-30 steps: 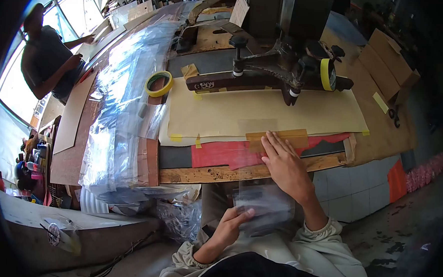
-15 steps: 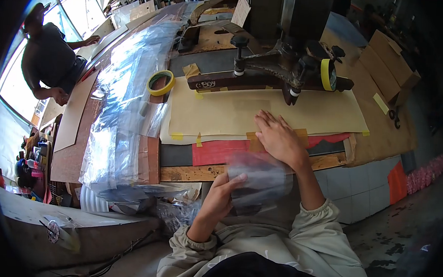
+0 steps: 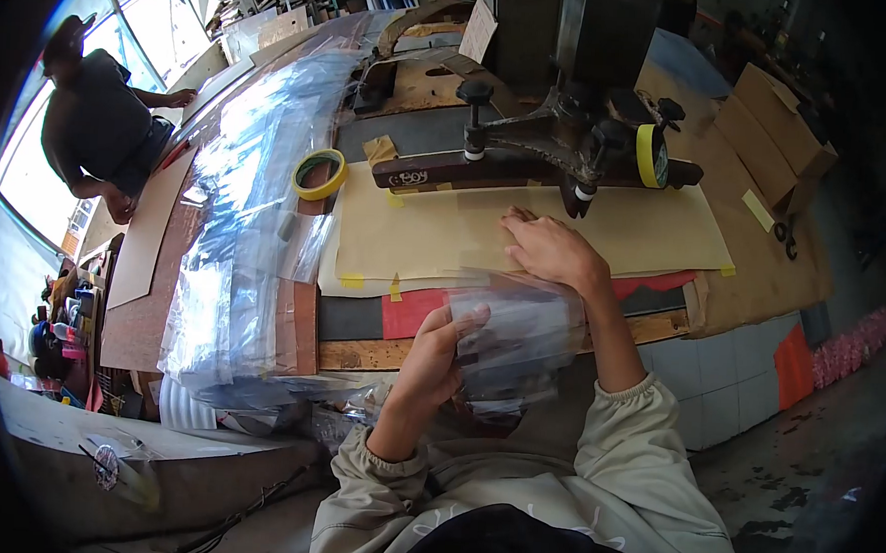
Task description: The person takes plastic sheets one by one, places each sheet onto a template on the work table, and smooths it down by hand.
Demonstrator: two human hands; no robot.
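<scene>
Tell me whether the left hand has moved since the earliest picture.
Yes. The left hand has moved up the view: then wholly below the wooden edge, it now overlaps that edge.

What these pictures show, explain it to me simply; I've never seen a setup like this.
There is no robot here, just a person's two bare hands. Every picture comes from one camera worn on that person's head, looking forward and down, and its lens bends the edges.

The left hand holds clear plastic sheets at the near edge of the table. The right hand lies over a large cream sheet; whether it grips anything is unclear.

A red sheet shows below the cream one. Beyond stands a metal frame with a dark bar. One yellow tape roll lies left of the cream sheet. At far left, another person stands by the table.
</scene>
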